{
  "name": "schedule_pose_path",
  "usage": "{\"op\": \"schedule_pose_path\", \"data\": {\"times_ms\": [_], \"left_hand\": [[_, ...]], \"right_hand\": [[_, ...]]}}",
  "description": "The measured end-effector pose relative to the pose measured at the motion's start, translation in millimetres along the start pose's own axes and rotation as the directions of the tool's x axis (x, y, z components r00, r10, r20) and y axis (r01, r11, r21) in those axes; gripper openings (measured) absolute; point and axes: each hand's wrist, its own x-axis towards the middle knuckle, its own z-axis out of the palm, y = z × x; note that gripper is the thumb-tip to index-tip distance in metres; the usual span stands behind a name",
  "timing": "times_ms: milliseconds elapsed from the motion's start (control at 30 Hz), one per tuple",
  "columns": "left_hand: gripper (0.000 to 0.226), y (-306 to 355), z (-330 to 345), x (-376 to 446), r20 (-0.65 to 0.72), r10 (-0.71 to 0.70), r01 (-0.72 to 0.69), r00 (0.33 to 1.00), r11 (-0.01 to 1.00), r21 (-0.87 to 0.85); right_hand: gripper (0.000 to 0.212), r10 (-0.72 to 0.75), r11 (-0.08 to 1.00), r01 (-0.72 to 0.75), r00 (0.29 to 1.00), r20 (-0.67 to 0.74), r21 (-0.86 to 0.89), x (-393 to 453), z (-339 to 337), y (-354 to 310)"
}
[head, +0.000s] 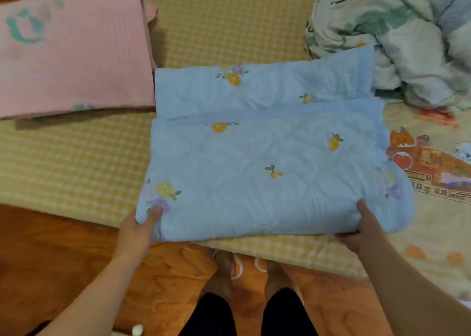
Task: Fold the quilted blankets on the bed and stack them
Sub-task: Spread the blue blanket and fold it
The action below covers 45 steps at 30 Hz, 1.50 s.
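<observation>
Left hand [139,227] fingers pinch the near left corner of the folded light-blue quilted blanket with small flower print [267,162], thumb on top; right hand [362,227] fingers pinch its near right edge; the blanket lies on the yellow checked bed [229,24], beside a folded pink quilted blanket [76,55]; a crumpled pale floral blanket [397,37] lies behind.

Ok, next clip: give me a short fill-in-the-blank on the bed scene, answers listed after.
1. Both hands grip the near edge of the ____ blanket.
2. The folded pink blanket lies to the ____ of it.
3. The left hand has its thumb on a ____ flower print.
4. The pile at the far right, beyond the right hand, is still ____.

Missing words: blue; left; purple; unfolded
</observation>
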Motion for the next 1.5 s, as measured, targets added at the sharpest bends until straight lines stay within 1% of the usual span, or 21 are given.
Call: {"op": "schedule_pose_path", "data": {"times_ms": [67, 167, 300, 367, 433, 533, 633, 700, 800, 867, 933, 1000, 1033, 1100, 1167, 1200, 1267, 1367, 1400, 1433, 1500], "left_hand": [[0.023, 5.5, -4.0, 0.3, 0.04, -0.013, 0.013, 0.999, 1.0, 0.004], [0.031, -9.9, -23.1, -5.7, 0.055, -0.022, 0.008, 0.998, 0.97, 0.243], [0.033, -24.2, -36.1, -32.2, 0.037, -0.152, 0.118, 0.988, 0.882, 0.457], [0.039, -28.6, -32.9, -37.9, 0.046, -0.334, 0.269, 0.941, 0.825, 0.496], [0.074, -17.8, -26.7, -30.7, 0.026, -0.431, 0.359, 0.902, 0.782, 0.509], [0.079, 24.0, -4.8, 6.4, -0.022, -0.087, 0.08, 0.996, 0.757, 0.649], [0.066, 82.8, 38.7, 61.4, 0.197, 0.335, -0.374, 0.921, 0.627, 0.684], [0.061, 103.2, 70.0, 107.2, 0.339, 0.466, -0.55, 0.817, 0.454, 0.701], [0.052, 129.6, 109.1, 149.6, 0.498, 0.368, -0.61, 0.785, 0.324, 0.723], [0.051, 124.8, 126.6, 162.2, 0.54, 0.25, -0.593, 0.804, 0.259, 0.763], [0.058, 111.3, 136.4, 162.2, 0.521, 0.232, -0.565, 0.822, 0.21, 0.798], [0.061, 100.6, 140.7, 161.7, 0.464, 0.282, -0.528, 0.84, 0.232, 0.817], [0.061, 100.5, 141.4, 160.5, 0.457, 0.272, -0.519, 0.847, 0.237, 0.821], [0.061, 104.7, 144.2, 156.7, 0.464, 0.237, -0.513, 0.854, 0.228, 0.827], [0.061, 112.8, 149.4, 154.5, 0.451, 0.209, -0.489, 0.868, 0.2, 0.849], [0.062, 117.4, 152.1, 154.5, 0.444, 0.19, -0.475, 0.876, 0.173, 0.863], [0.063, 124.2, 156.4, 157.1, 0.431, 0.151, -0.45, 0.89, 0.132, 0.883], [0.064, 122.7, 162.7, 165.6, 0.411, 0.14, -0.425, 0.901, 0.093, 0.9], [0.063, 121.3, 164.6, 169.6, 0.407, 0.157, -0.424, 0.9, 0.098, 0.9], [0.062, 120.4, 165.2, 171.3, 0.401, 0.157, -0.419, 0.903, 0.109, 0.901], [0.061, 120.2, 167.0, 170.3, 0.41, 0.139, -0.425, 0.901, 0.104, 0.899]], "right_hand": [[0.033, -0.018, 0.999, 0.02, 0.998, -0.063, 0.04, 8.4, -5.7, 0.3], [0.061, -0.078, 0.992, 0.089, 0.99, -0.114, 0.094, 3.7, -31.0, 2.0], [0.014, 0.014, 1.0, -0.015, 0.988, -0.156, -0.002, -53.4, -64.3, 26.7], [0.019, -0.095, 0.968, 0.031, 0.962, -0.254, -0.248, -67.5, -64.4, 28.8], [0.029, -0.459, 0.724, 0.196, 0.853, -0.249, -0.662, -63.5, -52.1, 15.3], [0.054, -0.712, 0.245, 0.333, 0.699, 0.065, -0.911, -47.7, 2.1, -14.7], [0.053, -0.576, -0.296, 0.61, 0.5, 0.647, -0.735, -4.7, 82.0, -46.1], [0.057, -0.405, -0.472, 0.631, 0.465, 0.787, -0.616, 25.5, 135.7, -76.7], [0.056, -0.244, -0.716, 0.524, 0.43, 0.869, -0.461, 85.0, 166.5, -123.7], [0.058, -0.256, -0.843, 0.297, 0.511, 0.821, -0.448, 113.3, 162.5, -165.8], [0.071, -0.484, -0.732, 0.067, 0.65, 0.587, -0.678, 128.8, 143.9, -211.1], [0.07, -0.629, -0.555, -0.008, 0.658, 0.413, -0.832, 123.3, 129.2, -242.4], [0.062, -0.669, -0.552, 0.01, 0.591, 0.449, -0.834, 120.7, 127.6, -244.5], [0.048, -0.663, -0.66, 0.143, 0.351, 0.661, -0.738, 118.3, 130.9, -224.7], [0.05, -0.466, -0.799, 0.336, 0.177, 0.867, -0.498, 115.3, 136.8, -189.2], [0.054, -0.295, -0.873, 0.353, 0.169, 0.94, -0.337, 118.1, 141.1, -181.5], [0.059, -0.099, -0.928, 0.316, 0.296, 0.95, -0.195, 133.7, 154.9, -190.7], [0.059, -0.343, -0.826, 0.185, 0.584, 0.735, -0.533, 160.4, 180.3, -225.0], [0.06, -0.414, -0.779, 0.152, 0.604, 0.681, -0.609, 161.3, 190.3, -227.5], [0.06, -0.452, -0.766, 0.155, 0.56, 0.694, -0.624, 154.4, 200.3, -220.6], [0.046, -0.428, -0.791, 0.328, 0.306, 0.85, -0.516, 126.1, 205.4, -189.4]]}}
